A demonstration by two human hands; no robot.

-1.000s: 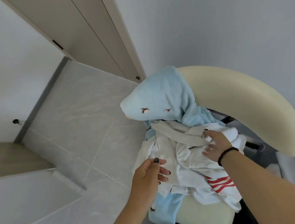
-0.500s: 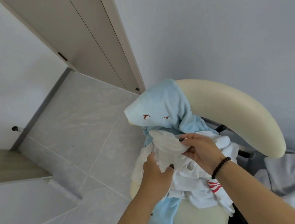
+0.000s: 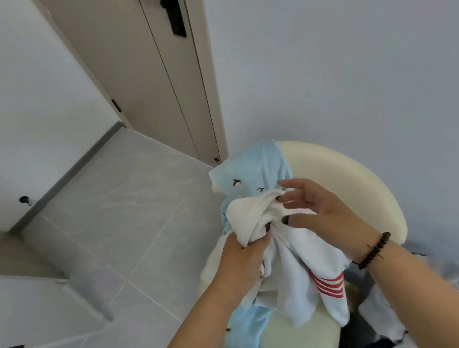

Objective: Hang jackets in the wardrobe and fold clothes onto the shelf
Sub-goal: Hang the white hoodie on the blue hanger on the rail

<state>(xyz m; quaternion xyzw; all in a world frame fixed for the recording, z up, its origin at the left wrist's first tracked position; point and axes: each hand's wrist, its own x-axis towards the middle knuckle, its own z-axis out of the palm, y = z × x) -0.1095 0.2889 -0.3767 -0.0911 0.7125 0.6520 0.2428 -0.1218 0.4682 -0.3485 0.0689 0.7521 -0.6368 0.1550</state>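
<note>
White garment (image 3: 293, 264) bunched in left hand (image 3: 244, 261); fingertips hidden by folds.

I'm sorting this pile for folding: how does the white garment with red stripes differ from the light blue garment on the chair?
The white garment with red stripes is lifted, bunched in the left hand; the light blue garment with small dark embroidered marks lies draped over the cream chair, ungripped. White sits on top, blue beneath. The right hand is open at the white cloth. Both look like soft fabric.

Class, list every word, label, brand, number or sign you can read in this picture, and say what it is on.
None: no readable text anywhere.
Light blue garment: small dark embroidered marks, not letters.
White garment: red stripes only, no writing.
</note>
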